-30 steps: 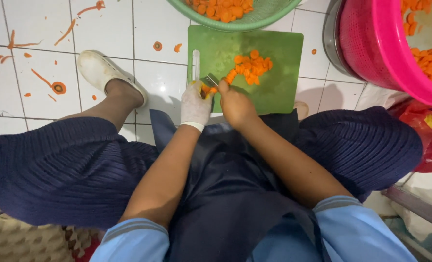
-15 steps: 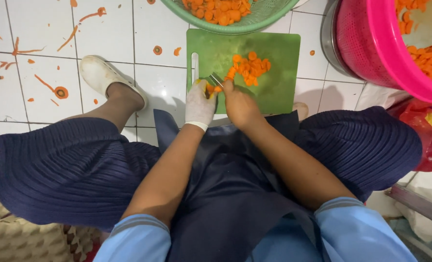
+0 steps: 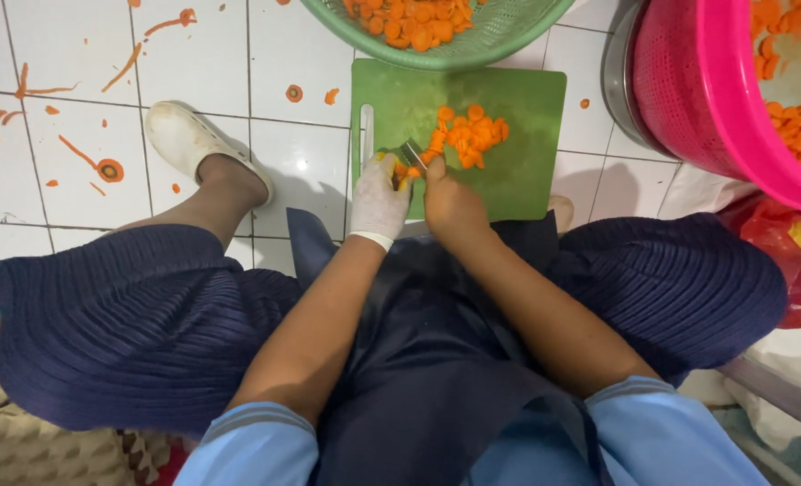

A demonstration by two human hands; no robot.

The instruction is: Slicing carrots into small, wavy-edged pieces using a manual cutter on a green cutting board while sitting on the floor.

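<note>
From the head view, looking straight down, a person sits low over a white tiled floor (image 3: pixel 193 54) with a green cutting board (image 3: pixel 526 171) lying flat on the tiles in front of their knees. The left hand (image 3: pixel 378 202), in a white glove, curls its fingers down over a piece of carrot (image 3: pixel 402 171) at the board's near left part, pinning it to the board. The right hand (image 3: pixel 450 202), bare, is closed around the handle of a knife (image 3: pixel 411 153), whose blade lies just beside the gloved fingertips and touches the carrot. A heap of carrot slices (image 3: pixel 468 135) sits on the board just beyond the blade.

A green basket (image 3: pixel 499 40) holding more orange slices rests at the board's far edge. To the right stands a pink colander (image 3: pixel 697 99) set in a metal bowl (image 3: pixel 621 81), with cut carrot inside. Carrot peels and ends (image 3: pixel 108 168) lie scattered on the tiles to the left, near a white shoe (image 3: pixel 180 135) on the person's foot. A dark blue pleated skirt (image 3: pixel 121 324) spreads over both knees, and light blue sleeves (image 3: pixel 661 432) show at the bottom edge.
</note>
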